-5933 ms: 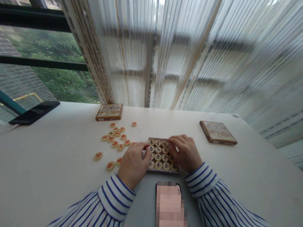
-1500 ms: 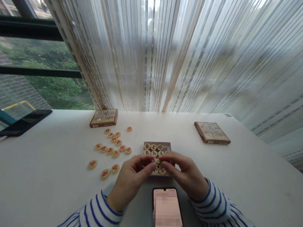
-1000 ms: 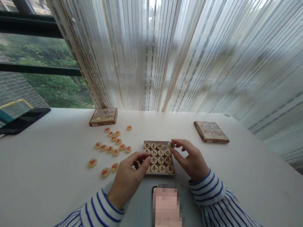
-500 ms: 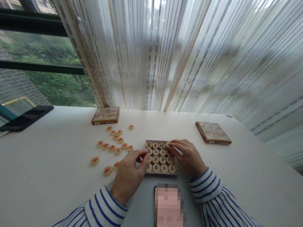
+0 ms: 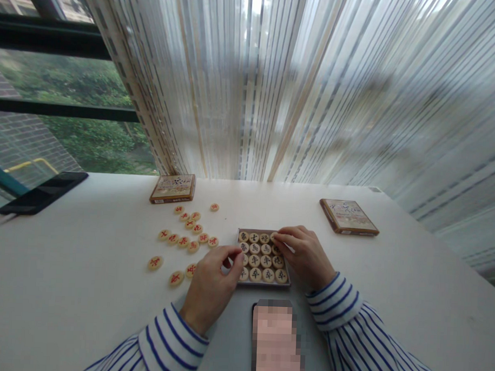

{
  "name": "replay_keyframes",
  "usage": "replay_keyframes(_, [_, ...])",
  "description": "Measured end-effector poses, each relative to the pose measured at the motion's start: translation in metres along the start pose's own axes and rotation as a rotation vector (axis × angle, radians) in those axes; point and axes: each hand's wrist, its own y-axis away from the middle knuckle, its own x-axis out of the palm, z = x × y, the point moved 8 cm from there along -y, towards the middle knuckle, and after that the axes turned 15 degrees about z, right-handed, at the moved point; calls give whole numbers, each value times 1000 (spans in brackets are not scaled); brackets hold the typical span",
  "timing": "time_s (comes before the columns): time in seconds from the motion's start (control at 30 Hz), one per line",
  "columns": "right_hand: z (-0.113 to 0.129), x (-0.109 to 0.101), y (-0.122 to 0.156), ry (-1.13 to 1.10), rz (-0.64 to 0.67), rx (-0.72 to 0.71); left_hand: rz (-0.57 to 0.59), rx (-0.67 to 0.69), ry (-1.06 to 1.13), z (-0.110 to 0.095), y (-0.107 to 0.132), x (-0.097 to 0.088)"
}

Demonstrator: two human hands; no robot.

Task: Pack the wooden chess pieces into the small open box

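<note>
A shallow open box (image 5: pixel 264 285) holds rows of round Chinese chess pieces with black characters, such as a piece (image 5: pixel 256 274) in the front row. My right hand (image 5: pixel 305 255) is at its far right corner, fingertips pinched on a Chinese chess piece (image 5: pixel 273 237) in the back row, which they partly cover. My left hand (image 5: pixel 214 276) is over the box's left side, thumb and forefinger closed together; what they grip, if anything, is hidden. Several red-marked Chinese chess pieces (image 5: pixel 183 242) lie scattered left of the box, one partly behind my left hand.
On the white table (image 5: pixel 85 288), a closed decorated box (image 5: pixel 173 188) lies at the back left and another closed box (image 5: pixel 349 217) at the right. A phone (image 5: pixel 274 338) with a blurred screen lies in front. A dark device (image 5: pixel 44 193) rests at the far left, near a curtain (image 5: pixel 250 99).
My right fingertips have shifted slightly left and down onto the back-right piece, covering more of it. My left hand and the scattered pieces look unchanged.
</note>
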Motion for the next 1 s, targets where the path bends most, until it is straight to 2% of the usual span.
replay_keyframes(0.43, [1,4,-3,15,91,48,14,9,-18,0,0,2])
replay_keyframes(0.8, [0,3,-4,-13,61,69,19,13,-44,-1,0,4])
replay_keyframes(1.0, [4,2,-4,42,119,86,30,17,-51,-4,0,4])
